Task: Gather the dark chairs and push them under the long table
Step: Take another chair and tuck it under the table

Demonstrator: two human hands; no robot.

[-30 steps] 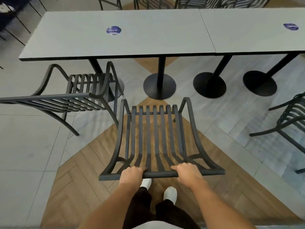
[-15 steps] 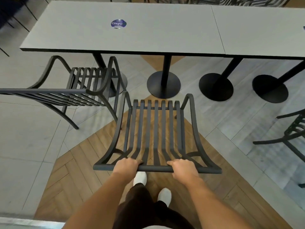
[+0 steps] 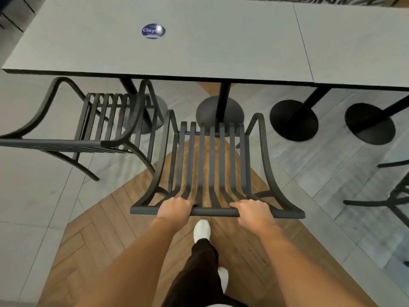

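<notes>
- We see a floor (image 3: 33,196) of pale tiles with a part in wooden herringbone pattern, and across the top stands the long table (image 3: 199,56), grey, on black round bases.
- On the table top there is a blue round sticker (image 3: 153,31).
- The dark chair (image 3: 210,165) with slats stands in the middle before us, its front near the table edge, not yet under it.
- The left hand (image 3: 174,207) is closed around the top bar of this chair's back.
- The right hand (image 3: 251,210) grips the same bar, a little to the right, fingers curled over it.
- A second dark chair (image 3: 106,120) stands just beside it at the left, its seat partly under the table.
- A third chair (image 3: 396,196) is only partly visible at the right edge.
- Below, we see dark trousers and a white shoe (image 3: 201,229).
</notes>
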